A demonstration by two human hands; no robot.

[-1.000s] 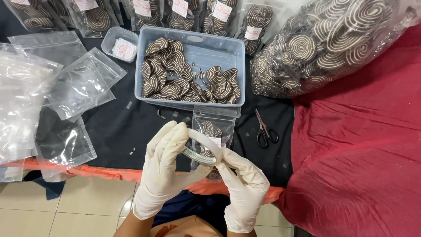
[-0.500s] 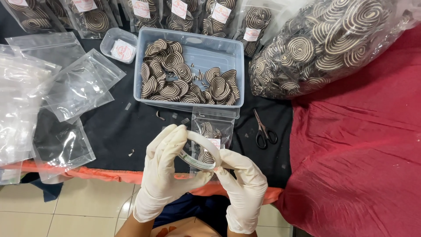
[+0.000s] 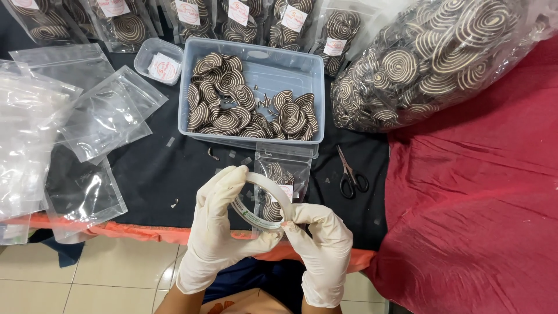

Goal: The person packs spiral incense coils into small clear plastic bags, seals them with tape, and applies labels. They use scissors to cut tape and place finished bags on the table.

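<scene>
I saw both gloved hands, left hand point(image 3: 216, 224) and right hand point(image 3: 317, 244), grasping a tape roll point(image 3: 263, 200), its open centre facing up toward the camera, above the surface point(image 3: 168, 168).

Two gloved hands — the left hand point(image 3: 218, 224) and the right hand point(image 3: 318, 241) — grip a roll of clear tape point(image 3: 263, 200) above a small filled pouch point(image 3: 283, 177), near a tub of spiral cookies point(image 3: 253, 96) and scissors point(image 3: 350, 172).

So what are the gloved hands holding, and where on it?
A tape roll, gripped at its rim: left hand around the left side, right hand pinching the lower right edge.
</scene>
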